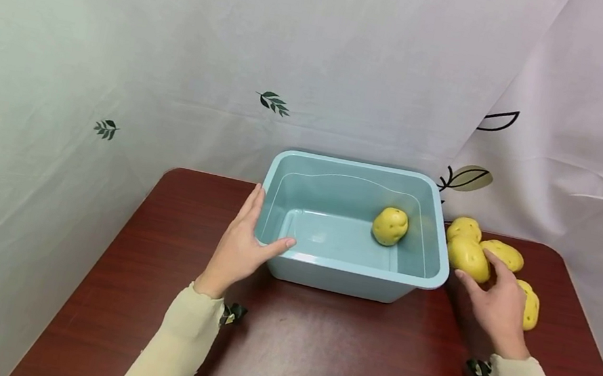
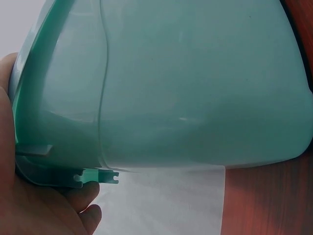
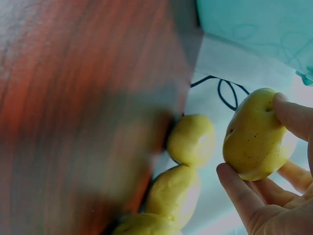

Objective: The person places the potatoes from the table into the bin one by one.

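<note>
**Currently, a yellow potato is being gripped beside a pale blue bin**

On a dark red-brown table, before a white patterned cloth, two bare hands are being used. By the right hand, the yellow potato is being pinched between thumb and fingertips, just outside the bin's right wall. In the right wrist view, it is being held apart from its neighbours. Three more are being seen on the table: a far potato near the bin's right side, a middle potato, and a near potato being partly hidden by the right hand.

By the left hand, the bin's near left corner is being touched, fingers and thumb being spread well apart; how firmly cannot be told. Inside, toward the right end, a single potato is being contained.

Apparently, the bin is being filled, and a pick-up is being made. For the next move, a lift over the right rim and a gentle release seem to be called for.
</note>
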`<action>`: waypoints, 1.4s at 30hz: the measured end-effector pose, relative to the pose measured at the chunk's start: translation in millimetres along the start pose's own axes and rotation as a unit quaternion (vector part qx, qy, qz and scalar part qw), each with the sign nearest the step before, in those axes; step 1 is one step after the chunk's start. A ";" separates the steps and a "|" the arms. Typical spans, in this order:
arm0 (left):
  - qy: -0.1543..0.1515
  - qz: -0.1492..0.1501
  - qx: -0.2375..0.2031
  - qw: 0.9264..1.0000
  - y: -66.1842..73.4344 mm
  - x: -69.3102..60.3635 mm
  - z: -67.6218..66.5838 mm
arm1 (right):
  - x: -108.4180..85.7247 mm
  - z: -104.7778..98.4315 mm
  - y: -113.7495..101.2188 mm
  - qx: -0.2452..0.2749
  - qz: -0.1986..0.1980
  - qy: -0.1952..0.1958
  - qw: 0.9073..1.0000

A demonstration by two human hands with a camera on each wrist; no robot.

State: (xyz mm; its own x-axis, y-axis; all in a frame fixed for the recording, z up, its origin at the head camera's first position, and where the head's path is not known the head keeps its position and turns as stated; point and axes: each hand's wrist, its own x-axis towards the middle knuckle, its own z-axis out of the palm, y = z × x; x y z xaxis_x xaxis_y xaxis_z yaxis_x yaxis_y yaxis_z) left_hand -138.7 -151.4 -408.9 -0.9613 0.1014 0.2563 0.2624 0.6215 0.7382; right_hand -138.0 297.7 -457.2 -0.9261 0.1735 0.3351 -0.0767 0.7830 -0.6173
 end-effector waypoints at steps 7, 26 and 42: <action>0.001 -0.001 -0.004 1.000 -0.2 0.1 -0.1 | -0.5 -4.4 -8.0 0.000 -0.004 0.032 0.999; 0.002 -0.004 -0.003 1.000 1.1 0.1 -0.3 | -2.5 -17.3 -27.2 0.014 -0.032 0.105 0.994; 0.003 -0.002 -0.005 1.000 -0.4 0.0 0.6 | -6.4 -26.1 -45.4 0.038 -0.035 0.126 0.991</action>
State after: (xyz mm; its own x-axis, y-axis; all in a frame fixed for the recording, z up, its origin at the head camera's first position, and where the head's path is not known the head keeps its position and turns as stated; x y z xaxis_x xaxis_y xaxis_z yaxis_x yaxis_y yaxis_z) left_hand -138.9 -151.2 -409.5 -0.9619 0.0942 0.2567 0.2591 0.6140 0.7456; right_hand -118.9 276.6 -412.7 -0.7961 0.2724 0.5404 -0.1737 0.7526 -0.6351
